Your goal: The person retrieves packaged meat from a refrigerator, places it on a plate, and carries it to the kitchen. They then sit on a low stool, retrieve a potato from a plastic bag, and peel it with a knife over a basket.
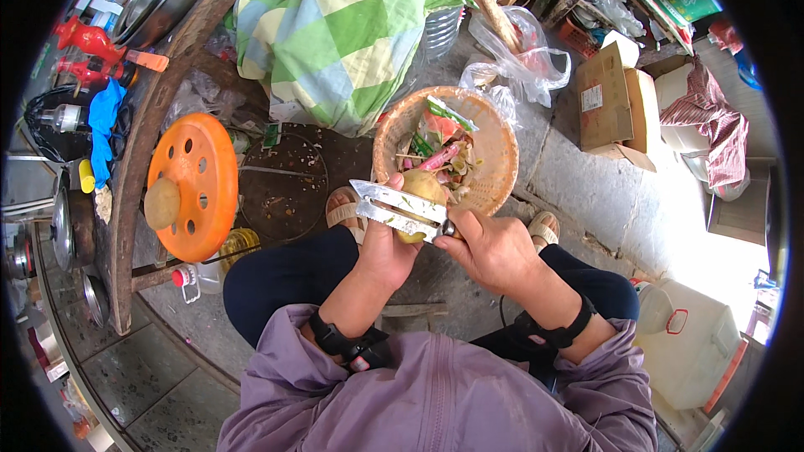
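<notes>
My left hand holds a potato with brownish-yellow skin, gripped from below. In my right hand is a metal peeler with a slotted blade and a serrated edge. The peeler lies across the potato and hides its middle; small scraps cling to the metal. Both hands are above the near rim of a woven plastic basket, which holds vegetable scraps and wrappers. Another potato rests on an orange plastic stool with round holes, to the left.
A wooden bench runs along the left, with bottles and a blue glove. Ahead hangs a green checked cloth. Clear plastic bags and a cardboard box are ahead right; a large plastic jug stands at right. An oil bottle is by my left knee.
</notes>
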Tool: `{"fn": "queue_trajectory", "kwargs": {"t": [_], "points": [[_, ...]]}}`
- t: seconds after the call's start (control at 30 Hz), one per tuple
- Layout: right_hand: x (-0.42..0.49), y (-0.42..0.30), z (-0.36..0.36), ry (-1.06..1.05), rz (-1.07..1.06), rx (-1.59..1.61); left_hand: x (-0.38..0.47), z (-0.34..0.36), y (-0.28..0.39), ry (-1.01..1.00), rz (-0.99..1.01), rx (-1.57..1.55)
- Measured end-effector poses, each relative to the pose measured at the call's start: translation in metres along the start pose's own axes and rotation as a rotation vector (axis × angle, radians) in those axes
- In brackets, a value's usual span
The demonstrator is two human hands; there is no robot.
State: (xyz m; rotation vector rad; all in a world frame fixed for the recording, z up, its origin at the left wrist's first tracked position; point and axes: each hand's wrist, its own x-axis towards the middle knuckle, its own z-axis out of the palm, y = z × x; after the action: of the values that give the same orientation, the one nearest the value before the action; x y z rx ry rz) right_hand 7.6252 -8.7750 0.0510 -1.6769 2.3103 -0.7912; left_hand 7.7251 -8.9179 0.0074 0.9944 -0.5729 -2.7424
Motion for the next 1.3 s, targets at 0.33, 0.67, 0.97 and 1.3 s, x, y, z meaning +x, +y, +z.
{"fn": "queue_trajectory", "kwargs": {"t": [0.33,0.67,0.97,1.3], "points": [[0.002,0.036,0.016,-0.137,0.282,0.244,-0.005,-0.013,0.006,-0.033,0.045,0.078],[0.004,0.046,0.014,-0.044,0.398,0.305,-0.015,0.0,0.02,-0.05,0.056,0.034],[0.003,0.0,-0.004,-0.028,0.081,0.098,-0.014,-0.011,0.0,0.05,0.069,0.08],[-0.006,0.077,0.03,-0.232,0.483,0.362,-0.017,-0.009,0.019,-0.264,0.137,0.208]]}}
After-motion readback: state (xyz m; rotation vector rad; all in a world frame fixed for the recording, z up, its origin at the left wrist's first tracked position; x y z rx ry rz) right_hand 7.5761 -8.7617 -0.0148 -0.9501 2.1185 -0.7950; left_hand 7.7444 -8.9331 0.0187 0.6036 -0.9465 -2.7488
